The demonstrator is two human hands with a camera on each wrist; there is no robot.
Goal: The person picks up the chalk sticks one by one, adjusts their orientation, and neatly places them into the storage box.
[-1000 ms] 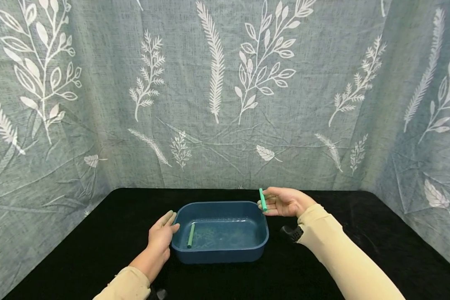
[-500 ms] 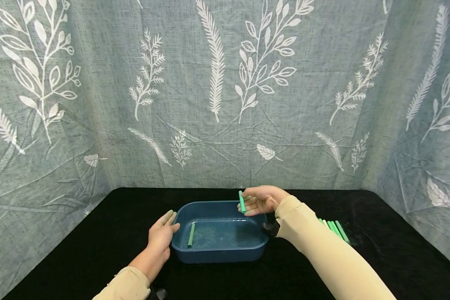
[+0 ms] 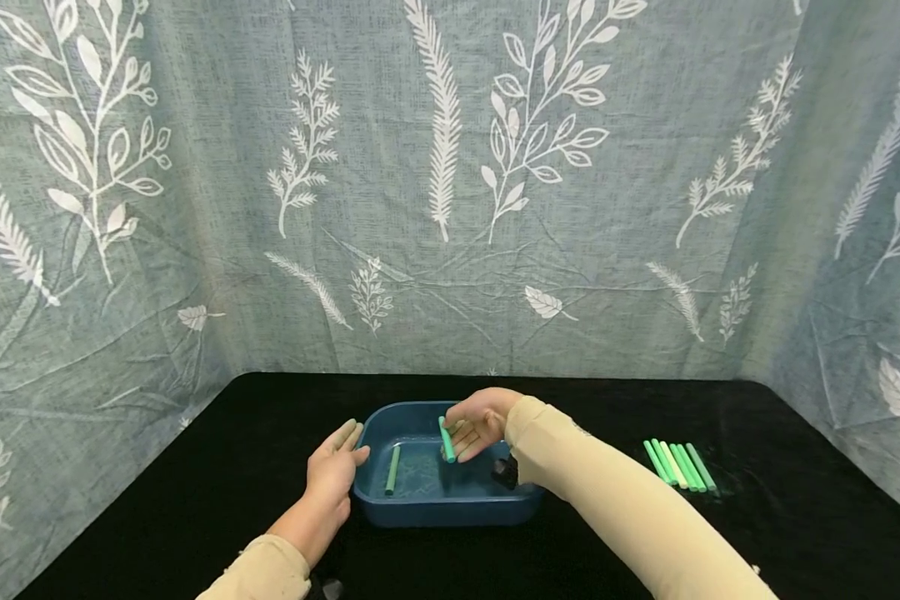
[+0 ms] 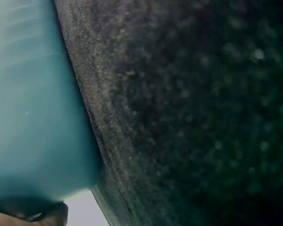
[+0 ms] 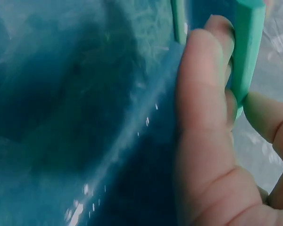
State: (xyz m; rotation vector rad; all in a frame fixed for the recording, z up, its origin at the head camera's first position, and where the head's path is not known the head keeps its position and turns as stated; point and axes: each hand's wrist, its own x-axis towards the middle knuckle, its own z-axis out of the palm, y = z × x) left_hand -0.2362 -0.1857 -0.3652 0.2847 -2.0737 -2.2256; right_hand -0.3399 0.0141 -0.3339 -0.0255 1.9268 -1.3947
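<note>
A green chalk stick [image 3: 447,440] is pinched between the thumb and fingers of my right hand [image 3: 480,423], over the inside of a blue plastic tub [image 3: 450,512]. Close up in the right wrist view, the held chalk [image 5: 247,44] has flat sides, and the thumb presses it against the fingers. Another green chalk stick [image 3: 392,470] lies on the tub floor toward the left. My left hand [image 3: 332,475] rests against the tub's left side with its fingers straight. In the left wrist view the tub wall [image 4: 37,108] fills the left part.
On the right of the black cloth-covered table [image 3: 600,550], several green chalk sticks and a pale yellow one lie side by side in a row [image 3: 678,465]. A grey-green leaf-patterned curtain [image 3: 435,333] stands behind the table and along its sides.
My right hand has carried the green chalk left from the tub's right rim to over its inside. The chalk row, hidden behind the arm at first, now shows. The left hand stays at the tub.
</note>
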